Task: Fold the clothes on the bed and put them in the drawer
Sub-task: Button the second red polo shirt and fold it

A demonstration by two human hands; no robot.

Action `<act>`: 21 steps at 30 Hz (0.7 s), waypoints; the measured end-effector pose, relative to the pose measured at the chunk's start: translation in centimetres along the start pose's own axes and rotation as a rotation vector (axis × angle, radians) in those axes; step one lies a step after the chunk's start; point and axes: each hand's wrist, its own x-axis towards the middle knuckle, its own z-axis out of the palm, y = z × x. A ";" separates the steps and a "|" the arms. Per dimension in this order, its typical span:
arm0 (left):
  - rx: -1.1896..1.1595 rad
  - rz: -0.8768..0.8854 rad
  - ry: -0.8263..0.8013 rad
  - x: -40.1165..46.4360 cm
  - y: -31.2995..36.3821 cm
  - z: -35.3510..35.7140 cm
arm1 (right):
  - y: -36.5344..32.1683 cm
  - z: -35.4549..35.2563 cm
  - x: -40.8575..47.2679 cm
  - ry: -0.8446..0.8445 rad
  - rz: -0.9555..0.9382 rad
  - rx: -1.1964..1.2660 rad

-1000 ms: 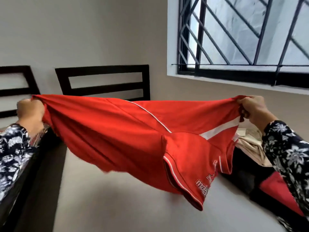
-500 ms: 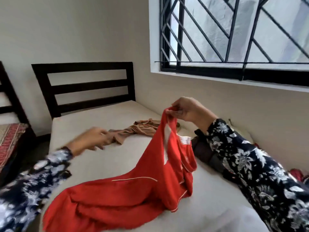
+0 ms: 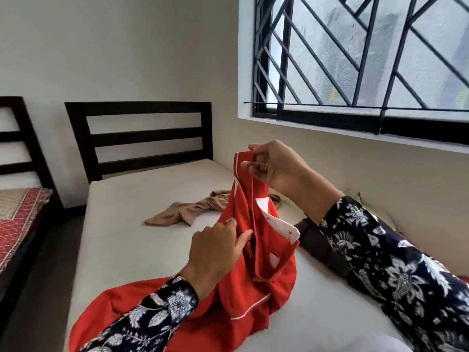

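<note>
So the red shirt (image 3: 256, 255) is half up in the air, half puddled on the bed (image 3: 132, 240) right in front of me. My right hand (image 3: 272, 167) has the top edge pinched between thumb and fingertips, up high, so the shirt hangs down from there with its white piping and the white bit of the collar showing. My left hand (image 3: 215, 252) is lower down, fingers curled onto the fabric around the button placket, thumb against the front of it. The rest of the shirt trails off toward me across the mattress, under my left sleeve (image 3: 152, 318).

Behind the shirt there's a tan garment (image 3: 187, 212) lying crumpled on the mattress, well apart from my hands. A dark piece of clothing (image 3: 319, 242) sits under my right forearm, near the wall. Dark slatted headboard (image 3: 138, 138) at the far end, barred window (image 3: 360, 62) on the right, and a second bed (image 3: 17, 214) with a red patterned cover off to the left.
</note>
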 end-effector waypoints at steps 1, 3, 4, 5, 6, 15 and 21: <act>-0.097 -0.040 -0.060 -0.3 0.3 0.2 | -0.1 0.3 -0.1 -0.016 -0.003 0.007; -0.388 -0.205 -0.338 -0.6 1.2 0.8 | -0.4 1.1 -0.2 -0.054 -0.028 -0.003; -0.534 -0.292 -0.524 -0.8 1.7 1.2 | -0.6 1.6 -0.4 -0.074 -0.048 -0.016; -0.649 -0.364 -0.665 -1.1 2.1 1.7 | -0.8 2.0 -0.6 -0.091 -0.070 -0.026; -0.751 -0.434 -0.733 -1.4 2.3 2.2 | -1.1 2.5 -0.8 -0.104 -0.091 -0.029; -1.429 -0.646 -0.328 3.5 -0.2 0.9 | -5.7 1.3 -0.6 -0.075 -0.414 -0.215; -1.475 -0.588 -0.101 7.5 -6.3 -5.9 | -7.8 -4.1 0.9 0.450 -0.722 -1.209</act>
